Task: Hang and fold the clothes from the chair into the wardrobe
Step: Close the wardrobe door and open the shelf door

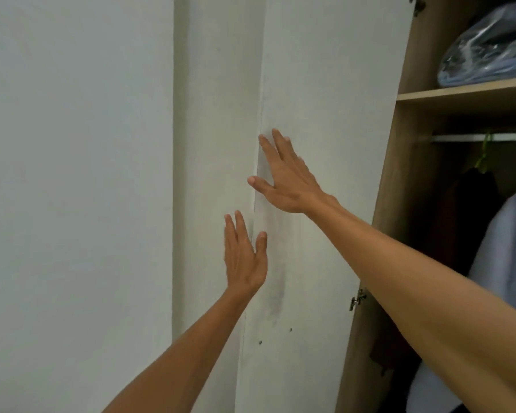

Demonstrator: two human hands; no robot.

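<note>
Head view: right hand (283, 177) is pressing flat, fingers spread, on the white wardrobe door (325, 84) beside its free edge. Left hand (245, 257), fingers straight, is touching the same edge lower down, thumb on the door face. Wardrobe (405, 159) is standing open at the right; a dark garment (471, 210) and a grey-blue garment (507, 248) are hanging under the rail (459, 138). Chair and its clothes are out of view, so progress is unclear: probably either start or finish.

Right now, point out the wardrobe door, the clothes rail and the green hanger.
wardrobe door (334, 84): head view, bare upper panel.
clothes rail (459, 138): head view, left stretch of the bar.
green hanger (485, 150): head view, its hook.
</note>
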